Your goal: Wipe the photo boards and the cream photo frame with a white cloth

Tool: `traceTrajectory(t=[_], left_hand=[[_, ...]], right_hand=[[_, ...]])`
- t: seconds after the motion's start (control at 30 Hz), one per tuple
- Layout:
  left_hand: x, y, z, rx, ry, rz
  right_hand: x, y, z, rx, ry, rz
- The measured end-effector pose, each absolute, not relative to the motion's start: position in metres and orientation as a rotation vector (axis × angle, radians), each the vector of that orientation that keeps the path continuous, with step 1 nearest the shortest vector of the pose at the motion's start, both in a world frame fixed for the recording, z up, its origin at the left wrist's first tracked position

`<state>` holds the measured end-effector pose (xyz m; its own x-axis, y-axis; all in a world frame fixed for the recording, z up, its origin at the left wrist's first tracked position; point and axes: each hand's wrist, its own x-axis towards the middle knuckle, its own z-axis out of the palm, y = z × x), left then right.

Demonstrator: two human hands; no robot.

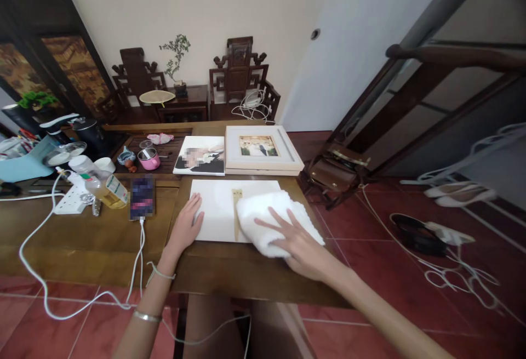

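A white panel (213,205) lies flat on the wooden table, with a tan strip (235,211) running down its middle. At the panel's left edge rests my left hand (189,221), fingers stretched out along the edge and thumb apart. My right hand (298,244) has its fingers spread over a folded white towel (269,214) and presses it on the panel's right part. The towel hides that part and hangs past the panel's edge. My right thumb is hidden.
Behind the panel lie a photo print (201,156) and a boxed framed picture (258,150). To the left are a phone (142,197) on a cable, a bottle (109,189), a power strip (72,200) and a pink cup (148,159). A brown bag (335,172) is right of the table.
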<state>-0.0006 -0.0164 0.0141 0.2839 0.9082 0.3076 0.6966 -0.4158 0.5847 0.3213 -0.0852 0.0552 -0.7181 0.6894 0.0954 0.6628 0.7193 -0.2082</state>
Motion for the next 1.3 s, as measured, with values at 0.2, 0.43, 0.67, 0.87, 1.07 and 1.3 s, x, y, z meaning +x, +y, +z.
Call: traceTrajectory(t=[0.2,0.43,0.67,0.87,1.07,1.3], left_hand=[[-0.001,-0.016,0.014,2.207,1.438,0.931],[-0.002,-0.016,0.013,2.211,1.442,0.937],[0.001,-0.017,0.015,2.217,1.438,0.912],[0.001,-0.017,0.014,2.204,1.43,0.934],[-0.001,-0.016,0.012,2.21,1.442,0.927],[-0.001,-0.015,0.011,2.276,1.447,0.854]], right_hand=[[0.297,-0.004,0.054,-1.422,-2.563,0.245],[0.253,-0.022,0.053,-1.33,-2.601,0.238],[0.279,-0.097,0.053,-0.975,-2.771,0.289],[0.278,-0.037,0.06,-1.229,-2.685,0.34],[0.227,0.009,0.062,-1.539,-2.491,0.284],[0.239,-0.072,0.052,-1.198,-2.682,0.312]])
